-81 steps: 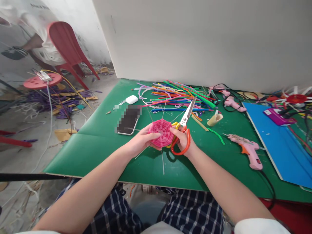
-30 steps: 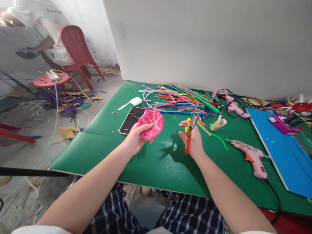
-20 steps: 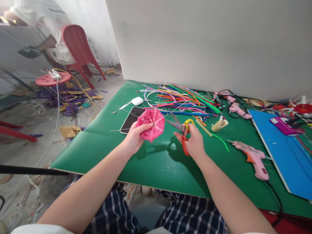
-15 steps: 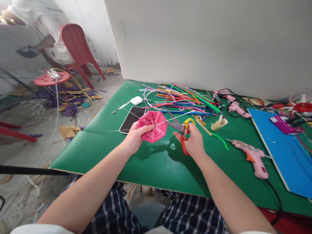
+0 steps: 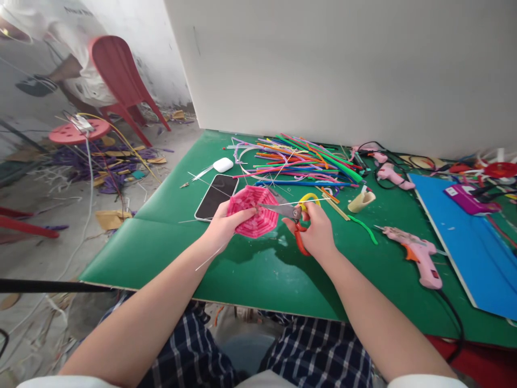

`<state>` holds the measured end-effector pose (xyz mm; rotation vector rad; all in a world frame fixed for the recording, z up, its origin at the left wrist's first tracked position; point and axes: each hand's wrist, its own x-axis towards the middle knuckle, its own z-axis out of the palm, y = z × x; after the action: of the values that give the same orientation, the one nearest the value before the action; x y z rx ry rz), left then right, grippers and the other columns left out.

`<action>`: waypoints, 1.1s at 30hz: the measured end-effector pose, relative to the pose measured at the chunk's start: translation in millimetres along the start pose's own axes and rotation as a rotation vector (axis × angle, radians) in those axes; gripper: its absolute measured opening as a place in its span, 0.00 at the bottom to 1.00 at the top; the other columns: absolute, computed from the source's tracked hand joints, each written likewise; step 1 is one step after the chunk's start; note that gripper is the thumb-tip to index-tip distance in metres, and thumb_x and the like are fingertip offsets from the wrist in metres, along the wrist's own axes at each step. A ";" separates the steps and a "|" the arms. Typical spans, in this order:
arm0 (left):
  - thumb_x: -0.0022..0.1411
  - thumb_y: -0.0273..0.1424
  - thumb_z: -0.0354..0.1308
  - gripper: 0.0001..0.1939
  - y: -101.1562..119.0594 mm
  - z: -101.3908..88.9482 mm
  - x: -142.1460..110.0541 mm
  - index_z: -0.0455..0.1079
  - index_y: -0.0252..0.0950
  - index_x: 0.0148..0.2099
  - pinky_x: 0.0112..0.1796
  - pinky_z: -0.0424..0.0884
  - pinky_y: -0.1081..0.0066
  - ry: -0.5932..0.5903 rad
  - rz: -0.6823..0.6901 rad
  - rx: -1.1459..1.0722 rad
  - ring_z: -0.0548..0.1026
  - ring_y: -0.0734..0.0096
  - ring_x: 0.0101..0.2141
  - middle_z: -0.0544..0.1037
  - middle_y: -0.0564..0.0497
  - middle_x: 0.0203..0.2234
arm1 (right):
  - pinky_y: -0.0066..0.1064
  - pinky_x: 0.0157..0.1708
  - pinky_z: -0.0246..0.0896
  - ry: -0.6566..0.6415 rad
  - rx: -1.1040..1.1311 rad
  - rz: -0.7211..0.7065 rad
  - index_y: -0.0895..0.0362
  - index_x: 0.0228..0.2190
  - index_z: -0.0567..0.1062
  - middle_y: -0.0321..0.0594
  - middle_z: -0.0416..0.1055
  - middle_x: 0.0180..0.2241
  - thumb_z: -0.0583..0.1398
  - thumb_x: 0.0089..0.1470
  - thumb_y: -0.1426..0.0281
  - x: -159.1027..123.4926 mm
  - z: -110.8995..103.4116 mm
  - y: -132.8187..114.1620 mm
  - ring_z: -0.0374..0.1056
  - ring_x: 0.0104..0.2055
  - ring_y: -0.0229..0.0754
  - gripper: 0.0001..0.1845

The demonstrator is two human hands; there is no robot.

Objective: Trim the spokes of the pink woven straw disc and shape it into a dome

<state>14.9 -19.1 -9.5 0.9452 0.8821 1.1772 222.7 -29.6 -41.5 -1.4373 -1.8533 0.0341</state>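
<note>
My left hand grips a pink woven octagonal disc with thin white spokes sticking out from its rim, held above the green table mat. My right hand is closed on scissors with one yellow and one orange handle loop. Their blades point left and lie over the disc's upper right part, beside a white spoke.
A pile of coloured strips lies at the back of the mat. A phone and a white earbud case lie to the left, pink glue guns and a blue board to the right. Another person sits on a red chair far left.
My right hand turned the scissors from upright to pointing left and brought the blades onto the disc. My left hand tilted the disc flatter and lowered it a little.
</note>
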 end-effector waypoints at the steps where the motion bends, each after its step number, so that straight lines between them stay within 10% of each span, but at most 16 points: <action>1: 0.45 0.28 0.64 0.11 -0.1 0.0 0.1 0.75 0.35 0.35 0.33 0.72 0.72 0.004 0.001 0.010 0.76 0.69 0.28 0.80 0.51 0.28 | 0.30 0.27 0.52 0.000 0.001 0.002 0.55 0.29 0.63 0.32 0.55 0.23 0.60 0.45 0.62 0.0 0.1 -0.1 0.55 0.26 0.38 0.13; 21: 0.45 0.28 0.63 0.11 0.4 2.2 -0.5 0.75 0.35 0.35 0.34 0.71 0.72 -0.041 -0.036 0.032 0.75 0.69 0.28 0.79 0.51 0.27 | 0.28 0.24 0.49 -0.026 0.014 0.026 0.54 0.24 0.55 0.31 0.55 0.22 0.60 0.44 0.63 -0.6 1.7 -4.3 0.52 0.23 0.35 0.16; 33: 0.53 0.32 0.59 0.15 21.7 25.1 -37.5 0.71 0.38 0.45 0.21 0.71 0.74 -0.072 0.050 0.213 0.74 0.70 0.22 0.78 0.52 0.28 | 0.26 0.19 0.51 -0.263 0.482 0.175 0.54 0.23 0.57 0.31 0.58 0.18 0.55 0.47 0.49 -4.4 -5.7 -19.5 0.54 0.20 0.34 0.22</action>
<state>24.4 -56.6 22.2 1.1807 0.9429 1.0986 210.4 -42.7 -31.0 -1.2857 -1.7541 0.7367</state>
